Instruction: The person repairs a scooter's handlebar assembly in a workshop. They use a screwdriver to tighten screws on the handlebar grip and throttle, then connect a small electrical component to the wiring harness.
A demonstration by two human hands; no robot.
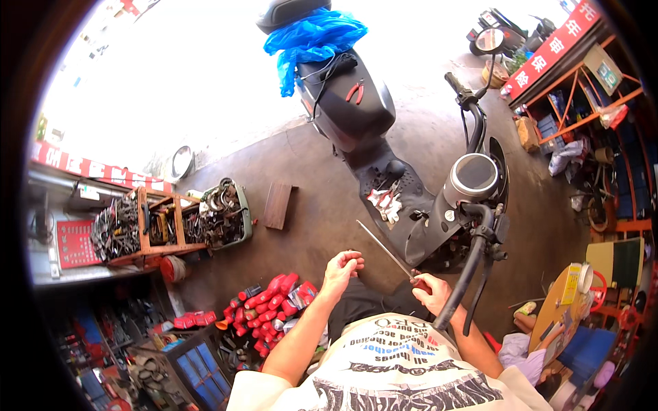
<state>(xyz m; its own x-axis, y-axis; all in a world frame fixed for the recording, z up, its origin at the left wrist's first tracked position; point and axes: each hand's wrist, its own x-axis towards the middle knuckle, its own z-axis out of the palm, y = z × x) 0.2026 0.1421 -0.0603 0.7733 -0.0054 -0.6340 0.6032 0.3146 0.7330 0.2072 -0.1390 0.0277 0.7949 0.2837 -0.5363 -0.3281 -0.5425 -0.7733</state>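
Observation:
My left hand (340,272) is raised left of the long metal screwdriver, fingers curled together; what they hold, if anything, I cannot make out. My right hand (430,292) grips the handle of the screwdriver (385,250), its thin shaft pointing up and left. The handlebar (470,274) passes beside my right hand. The black scooter (364,157) stands ahead, with white gloves (386,202) on its footboard, red-handled pliers (355,91) on the seat and blue plastic (314,34) over its rear.
A wooden block (279,205) lies on the floor. Tool bins (171,218) stand left, red power tools (269,309) are piled lower left, orange shelving (561,109) lines the right. At lower right a person (521,357) in pale purple is beside a round wooden board (562,307).

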